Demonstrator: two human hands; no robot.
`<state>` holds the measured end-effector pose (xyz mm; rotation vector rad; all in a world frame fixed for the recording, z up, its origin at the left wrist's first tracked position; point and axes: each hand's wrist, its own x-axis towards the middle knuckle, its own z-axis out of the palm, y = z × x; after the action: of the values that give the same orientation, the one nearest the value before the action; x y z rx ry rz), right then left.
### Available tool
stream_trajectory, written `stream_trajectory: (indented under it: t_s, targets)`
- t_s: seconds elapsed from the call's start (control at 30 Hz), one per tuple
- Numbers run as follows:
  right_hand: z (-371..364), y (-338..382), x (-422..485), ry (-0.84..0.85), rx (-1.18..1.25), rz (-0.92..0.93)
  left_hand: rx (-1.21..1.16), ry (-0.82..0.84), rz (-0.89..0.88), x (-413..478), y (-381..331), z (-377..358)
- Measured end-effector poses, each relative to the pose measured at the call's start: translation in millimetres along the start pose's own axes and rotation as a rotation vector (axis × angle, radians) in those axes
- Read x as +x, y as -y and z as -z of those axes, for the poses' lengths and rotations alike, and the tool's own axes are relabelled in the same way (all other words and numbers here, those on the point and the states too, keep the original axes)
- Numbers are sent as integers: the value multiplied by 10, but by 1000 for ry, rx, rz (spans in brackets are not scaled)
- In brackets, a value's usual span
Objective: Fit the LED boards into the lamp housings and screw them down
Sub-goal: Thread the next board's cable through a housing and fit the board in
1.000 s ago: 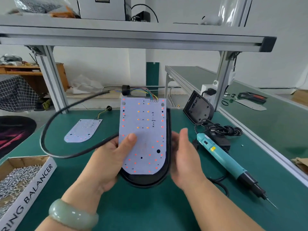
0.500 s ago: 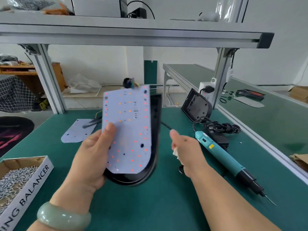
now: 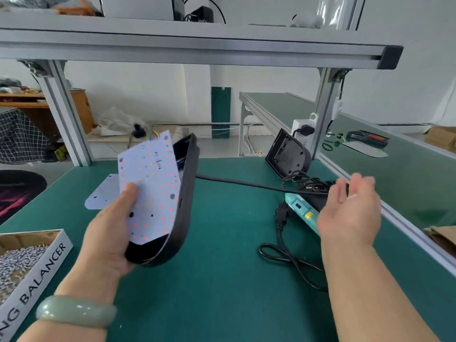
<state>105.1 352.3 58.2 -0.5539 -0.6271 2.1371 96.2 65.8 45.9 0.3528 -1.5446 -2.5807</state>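
Note:
My left hand grips a black lamp housing by its lower end and holds it tilted above the green table. A white LED board lies loosely in the housing under my thumb, its top edge lifted out with coloured wires behind it. The housing's black cable stretches right to my right hand, which is raised with straight fingers, the cable running against them. A second LED board lies flat behind the housing. Another black housing leans at the back right.
A teal electric screwdriver lies partly hidden by my right hand, with a coiled black power cord beside it. A cardboard box of screws sits at the front left. Aluminium frame posts and an overhead shelf bound the bench.
My right hand left the housing and swept right, drawing the cable from the left side across to the right. My left hand tilted the housing and the board lifted at its top.

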Motion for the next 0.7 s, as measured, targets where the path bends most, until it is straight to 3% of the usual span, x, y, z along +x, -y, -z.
stream_trajectory:
  t_s: [0.1, 0.2, 0.27, 0.4, 0.53, 0.63, 0.7]
  targets:
    - [-6, -191, -218, 368, -544, 233, 172, 117, 0, -24, 31, 7]
    - [29, -536, -469, 903, -756, 188, 289, 288, -83, -121, 90, -75]
    - [14, -676, -568, 1101, -774, 137, 330, 429, -102, -165, 122, -102]
    - [45, -689, -618, 1219, -696, -121, 305, 489, -98, -171, 129, -83]
    - [54, -692, -560, 1132, -637, -190, 250, 513, -73, -186, 144, -85]
    - [61, -688, -579, 1263, -707, -239, 222, 508, -70, -201, 158, -87]
    - [71, -721, -611, 1259, -767, -207, 220, 472, -114, -191, 169, -94]
